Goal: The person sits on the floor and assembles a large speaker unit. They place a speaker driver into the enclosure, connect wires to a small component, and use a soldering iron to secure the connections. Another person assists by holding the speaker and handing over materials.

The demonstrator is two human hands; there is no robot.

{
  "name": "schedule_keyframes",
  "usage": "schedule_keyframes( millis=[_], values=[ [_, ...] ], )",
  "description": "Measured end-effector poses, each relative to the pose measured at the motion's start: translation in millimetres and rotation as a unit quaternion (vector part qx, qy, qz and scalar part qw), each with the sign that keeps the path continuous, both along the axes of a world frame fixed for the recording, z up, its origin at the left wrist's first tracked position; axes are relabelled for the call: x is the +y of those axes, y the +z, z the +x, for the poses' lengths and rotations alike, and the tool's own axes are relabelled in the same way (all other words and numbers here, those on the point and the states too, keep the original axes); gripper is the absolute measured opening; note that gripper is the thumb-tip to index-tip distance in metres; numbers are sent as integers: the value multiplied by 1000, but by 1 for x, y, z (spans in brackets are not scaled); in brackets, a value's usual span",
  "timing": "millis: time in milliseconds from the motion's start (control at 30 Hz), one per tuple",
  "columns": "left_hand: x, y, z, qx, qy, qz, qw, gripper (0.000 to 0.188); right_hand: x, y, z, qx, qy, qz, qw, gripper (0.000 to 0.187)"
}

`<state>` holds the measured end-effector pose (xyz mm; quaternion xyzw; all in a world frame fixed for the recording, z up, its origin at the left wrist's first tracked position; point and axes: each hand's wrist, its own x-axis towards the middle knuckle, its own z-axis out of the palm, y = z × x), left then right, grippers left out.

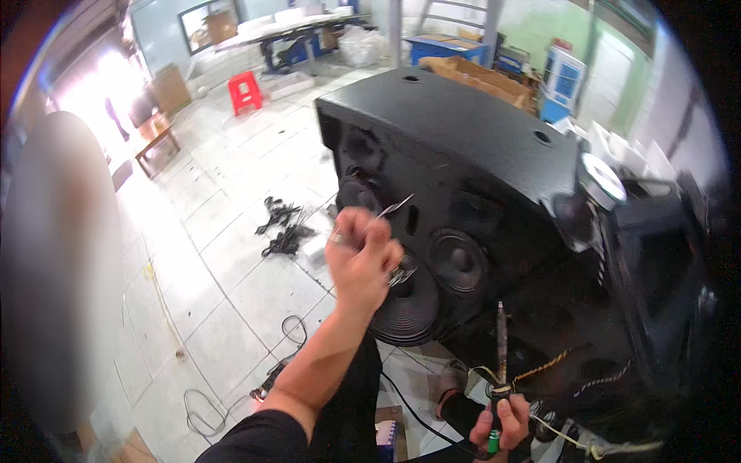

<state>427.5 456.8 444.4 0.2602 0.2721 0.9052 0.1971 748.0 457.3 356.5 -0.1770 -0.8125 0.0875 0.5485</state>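
My left hand (357, 258) is raised in front of the black speaker cabinet (455, 131), its fingers closed on a thin silvery wire (397, 206). The wire's pointed end sticks out to the upper right, and a small tangle shows below the fingers; both are blurred. Low on the right, my right hand (500, 427) grips a soldering iron (502, 347) by its dark handle, which has a green end. Its metal tip points upward. Behind my left hand are a large round speaker cone (407, 309) and a smaller one (458, 260).
Yellow-black twisted wires (544, 366) hang from the cabinet's dark lower part. A round loudspeaker driver (602, 184) rests at its right end. Black cables (285, 235) lie on the tiled floor (224, 309). A red stool (245, 92) stands farther back. A blurred grey shape (62, 270) fills the left edge.
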Motion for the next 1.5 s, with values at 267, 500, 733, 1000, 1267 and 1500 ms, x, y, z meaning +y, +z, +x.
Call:
schedule_keyframes(
  millis=[267,500,733,1000,1267,1500],
  values=[
    [-84,-119,55,-218,-60,-233,946,28,-20,5,24,65,63,-65,994,43],
    [-15,-61,83,-111,-197,-258,939,12,-24,27,41,120,-19,9,993,35],
    [78,21,117,4,-261,-241,935,35,-28,49,56,105,-81,63,989,38],
    [109,43,132,-13,-258,-207,944,40,-9,64,68,126,-145,127,973,38],
    [119,56,142,-49,-222,-245,943,26,-3,68,78,122,-163,134,970,35],
    [114,52,139,-59,-254,-199,945,11,-3,68,85,113,-191,130,966,35]
  ],
)
